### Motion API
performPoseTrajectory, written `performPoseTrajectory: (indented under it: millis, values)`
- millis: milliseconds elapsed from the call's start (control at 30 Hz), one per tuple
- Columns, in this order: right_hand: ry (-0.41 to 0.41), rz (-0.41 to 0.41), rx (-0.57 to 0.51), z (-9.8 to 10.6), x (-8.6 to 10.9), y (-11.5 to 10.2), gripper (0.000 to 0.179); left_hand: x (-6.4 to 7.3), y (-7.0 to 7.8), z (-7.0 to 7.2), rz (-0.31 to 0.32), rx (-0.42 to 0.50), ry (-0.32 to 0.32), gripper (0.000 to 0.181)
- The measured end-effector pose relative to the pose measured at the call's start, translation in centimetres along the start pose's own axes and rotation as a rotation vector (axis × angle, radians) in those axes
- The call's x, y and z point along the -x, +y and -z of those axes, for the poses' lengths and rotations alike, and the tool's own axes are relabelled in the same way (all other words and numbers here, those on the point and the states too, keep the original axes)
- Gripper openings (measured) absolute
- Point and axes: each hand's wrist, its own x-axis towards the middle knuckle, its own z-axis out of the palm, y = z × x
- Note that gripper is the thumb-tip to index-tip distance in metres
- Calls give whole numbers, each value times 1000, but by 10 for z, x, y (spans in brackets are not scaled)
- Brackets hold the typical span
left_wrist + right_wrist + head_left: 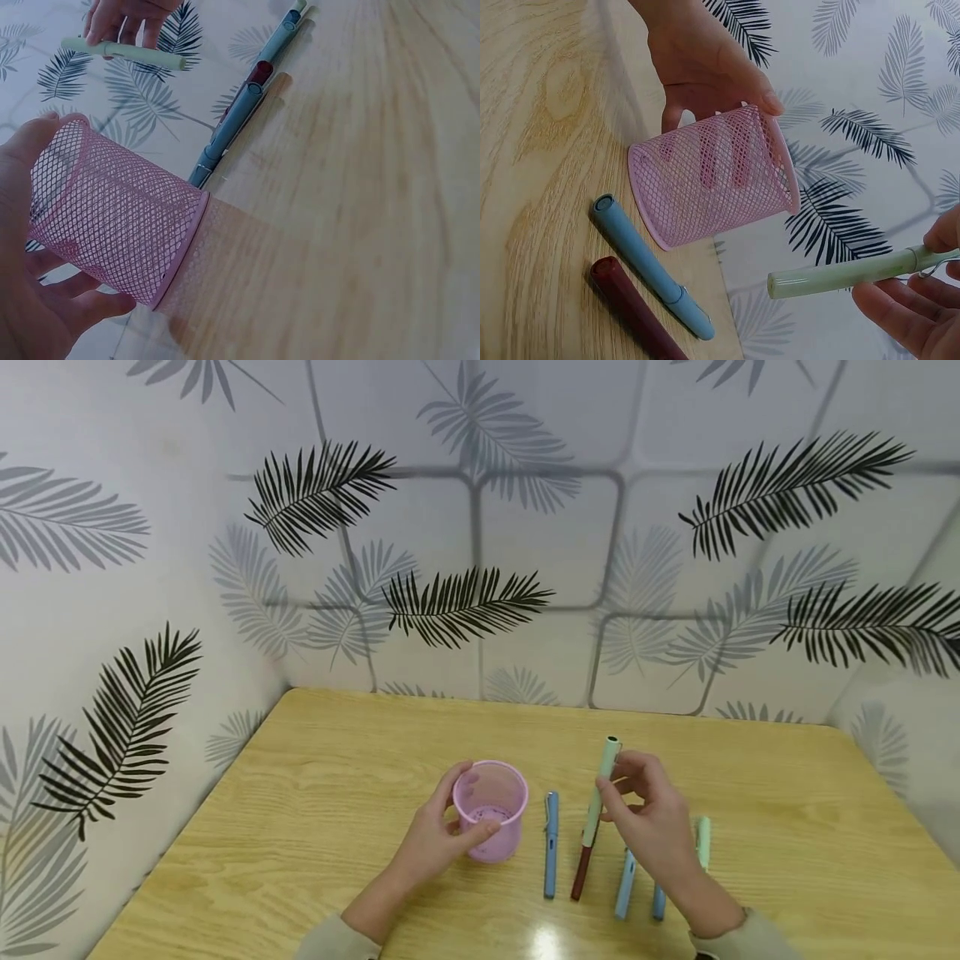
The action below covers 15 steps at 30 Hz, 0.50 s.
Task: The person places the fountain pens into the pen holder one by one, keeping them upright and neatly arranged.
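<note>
My left hand [435, 843] grips a pink mesh pen cup [497, 847] around its side, thumb at the near rim. The cup stands upright, its base at the tabletop, and no pens show inside it. To its right, my right hand [658, 818] pinches a pale green pen [821, 277] between thumb and fingers. That pen is held above the table, tilted, its lower end in front of a dark red pen [581, 875] in the head view. A blue pen [551, 847] lies between the cup and the dark red pen.
Under and beside my right hand lie a light blue pen [625, 893], another blue pen [658, 903] and a second pale green pen [703, 839], each partly hidden by the hand or wrist. The wooden table [360, 752] meets a leaf-patterned wall [525, 652] at the back.
</note>
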Motion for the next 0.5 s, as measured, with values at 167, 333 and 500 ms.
performPoseTrajectory:
  millis: [167, 333, 500]
  values:
    - [19, 11, -23, -15, -5, -16, 32, 0, 0, 0, 11, -15, 8, 79]
    - [21, 31, -83, -26, -16, -37, 29, -1, 2, 0, 14, -32, 14, 78]
    - [36, 67, -129, -33, -26, -41, 29, -3, 3, -2, 29, -39, 12, 78]
